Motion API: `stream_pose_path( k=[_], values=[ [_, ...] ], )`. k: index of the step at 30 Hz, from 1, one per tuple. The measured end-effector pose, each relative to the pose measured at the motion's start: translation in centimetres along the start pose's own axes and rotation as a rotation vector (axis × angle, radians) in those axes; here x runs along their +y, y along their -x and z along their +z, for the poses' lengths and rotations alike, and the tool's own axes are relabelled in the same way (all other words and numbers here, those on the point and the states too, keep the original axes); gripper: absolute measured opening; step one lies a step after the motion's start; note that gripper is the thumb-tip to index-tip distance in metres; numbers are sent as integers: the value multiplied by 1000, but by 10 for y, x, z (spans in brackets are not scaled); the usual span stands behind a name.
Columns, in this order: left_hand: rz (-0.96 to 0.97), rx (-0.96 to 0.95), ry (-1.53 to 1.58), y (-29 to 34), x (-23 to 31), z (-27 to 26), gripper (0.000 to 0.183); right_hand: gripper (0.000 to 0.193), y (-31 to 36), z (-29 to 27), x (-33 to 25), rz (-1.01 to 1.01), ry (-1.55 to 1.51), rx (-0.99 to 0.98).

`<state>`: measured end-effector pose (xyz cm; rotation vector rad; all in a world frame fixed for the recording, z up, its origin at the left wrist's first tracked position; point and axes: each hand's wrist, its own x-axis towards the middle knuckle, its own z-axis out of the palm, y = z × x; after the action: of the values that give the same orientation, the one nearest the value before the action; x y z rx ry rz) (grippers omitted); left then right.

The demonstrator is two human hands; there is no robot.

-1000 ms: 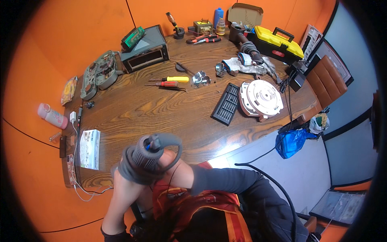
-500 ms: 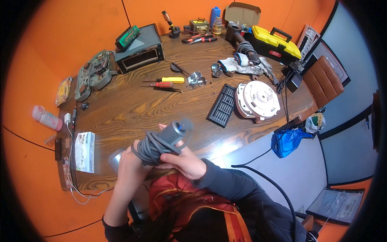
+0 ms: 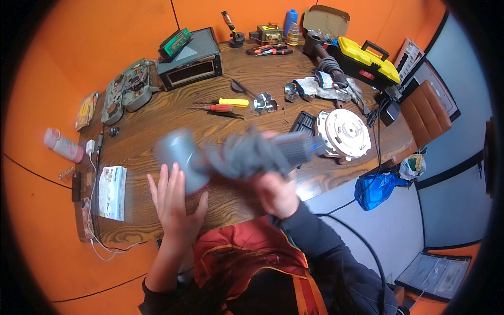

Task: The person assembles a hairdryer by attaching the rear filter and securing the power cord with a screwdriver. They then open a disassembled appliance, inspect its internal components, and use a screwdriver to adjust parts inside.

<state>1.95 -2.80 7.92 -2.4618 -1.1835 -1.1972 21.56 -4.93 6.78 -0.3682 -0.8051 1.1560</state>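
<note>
Here, right hand (image 3: 275, 193) grips grey glove (image 3: 247, 155); left hand (image 3: 173, 202) beside.

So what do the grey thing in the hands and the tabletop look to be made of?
Grey thing: seems soft knit fabric, matte, with a ribbed cuff, probably a work glove; motion blur leaves it open. The right hand grips it, and the left hand is open beside it. Table: dark wood or wood-look laminate, semi-gloss, showing grain and glare.

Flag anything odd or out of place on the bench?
Nothing spilled. The round white housing hangs partly over the table edge, and loose metal parts lie near the screwdrivers. The grey glove over the right hand is motion-blurred.
</note>
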Motion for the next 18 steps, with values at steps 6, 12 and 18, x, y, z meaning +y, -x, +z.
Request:
stream_pose_path(
  k=[6,12,18],
  values=[
    [0,-47,208,-4,-25,49,47,47,-82,-57,-54,-361,-57,202],
    [28,-77,274,-10,-48,110,44,39,-185,-125,-86,-554,137,484],
    [63,-73,369,-9,-51,108,37,44,-254,-193,-97,-453,287,756]
  ],
)
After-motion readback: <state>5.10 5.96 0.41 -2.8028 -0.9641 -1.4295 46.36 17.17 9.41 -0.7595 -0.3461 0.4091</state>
